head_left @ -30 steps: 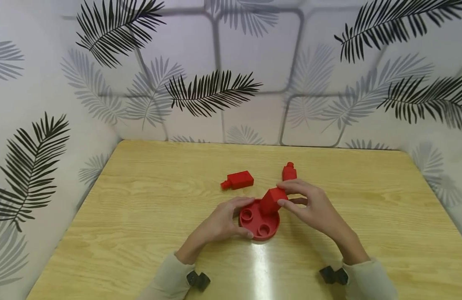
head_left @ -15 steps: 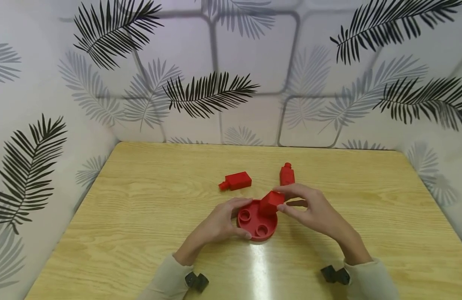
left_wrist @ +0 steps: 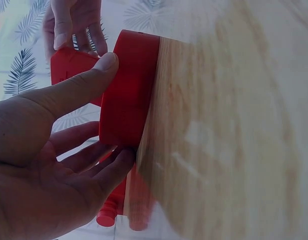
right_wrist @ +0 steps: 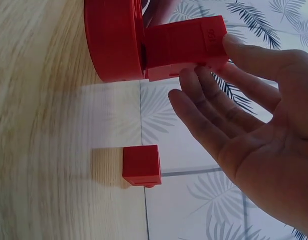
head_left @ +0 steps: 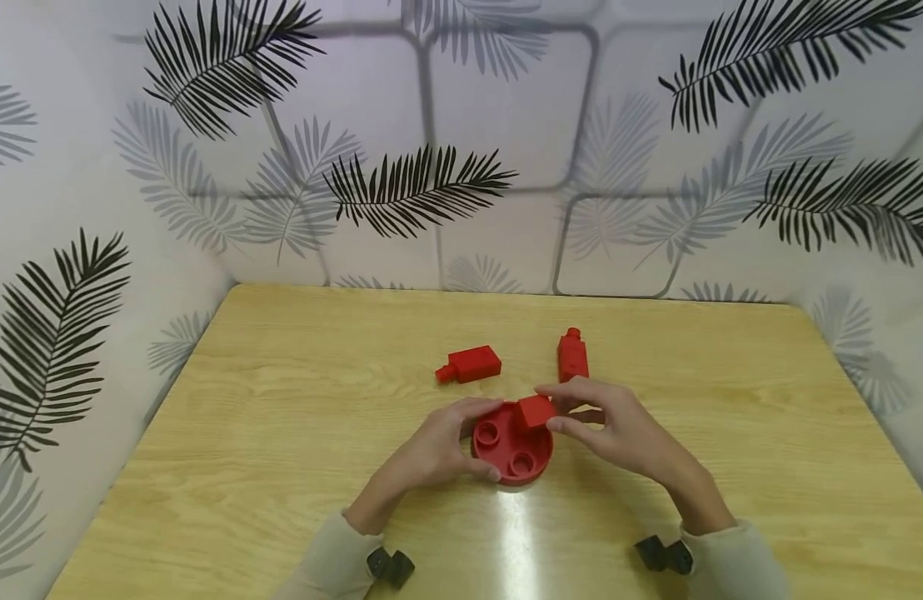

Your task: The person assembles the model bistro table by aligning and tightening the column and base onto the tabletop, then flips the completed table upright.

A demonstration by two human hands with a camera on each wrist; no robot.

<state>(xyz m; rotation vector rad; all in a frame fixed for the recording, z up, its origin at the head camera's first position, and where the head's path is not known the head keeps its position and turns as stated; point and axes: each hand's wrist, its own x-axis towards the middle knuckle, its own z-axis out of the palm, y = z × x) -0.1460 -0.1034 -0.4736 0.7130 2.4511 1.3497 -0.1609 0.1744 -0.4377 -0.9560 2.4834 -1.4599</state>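
Observation:
My left hand [head_left: 441, 446] holds the side of a red round base [head_left: 499, 457], thumb on the near side and fingers round the far side. Two ring-shaped sockets show inside its raised rim. At the base's back right stands a red rectangular block [head_left: 536, 412], nearly upright, its lower end down inside the rim. My right hand [head_left: 619, 429] pinches this block near its top between thumb and fingertips. Small raised marks show on the block [right_wrist: 186, 42] in the right wrist view. Whatever lies under the block is hidden.
Two more red blocks with knobbed ends lie on the wooden table [head_left: 296, 375]. One block [head_left: 472, 364] lies behind the base with its knob to the left. The other block [head_left: 573, 354] lies behind my right hand, knob pointing away. A patterned wall [head_left: 499, 225] stands behind the table.
The block in my right hand has gone from tilted to nearly upright and sits lower against the base. My right hand has moved down and slightly left with it. The left hand keeps its hold.

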